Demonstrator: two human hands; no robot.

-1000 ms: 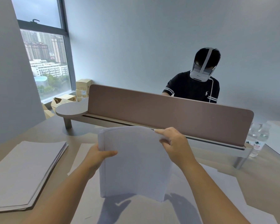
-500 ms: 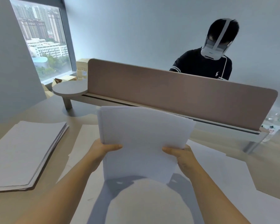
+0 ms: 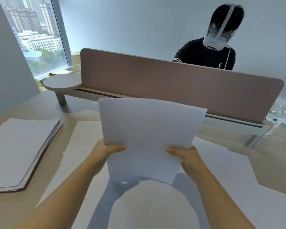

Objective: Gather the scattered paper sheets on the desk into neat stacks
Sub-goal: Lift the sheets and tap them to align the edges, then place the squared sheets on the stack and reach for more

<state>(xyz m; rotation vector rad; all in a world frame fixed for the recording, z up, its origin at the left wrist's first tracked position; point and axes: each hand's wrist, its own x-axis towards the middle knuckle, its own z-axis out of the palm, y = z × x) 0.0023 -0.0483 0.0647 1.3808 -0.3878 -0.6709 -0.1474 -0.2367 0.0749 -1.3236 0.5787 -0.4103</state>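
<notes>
I hold a bundle of white paper sheets (image 3: 147, 131) nearly upright above the desk, its lower edge hanging just over the loose sheets. My left hand (image 3: 104, 152) grips the bundle's left side, thumb on the front. My right hand (image 3: 186, 156) grips the right side the same way. Loose sheets (image 3: 224, 176) lie spread flat on the desk under and to the right of the bundle. A thick, fairly even stack of paper (image 3: 18, 149) lies at the left of the desk.
A pink-brown divider panel (image 3: 172, 80) runs across the back of the desk on a raised shelf with a round end (image 3: 61, 81). A person in a black shirt and headset sits behind it. Water bottles (image 3: 281, 113) stand at the far right. Cardboard boxes sit by the window.
My right hand slid from the bundle's top edge down to its lower right side. The bundle now stands taller and wider in view, held evenly on both sides.
</notes>
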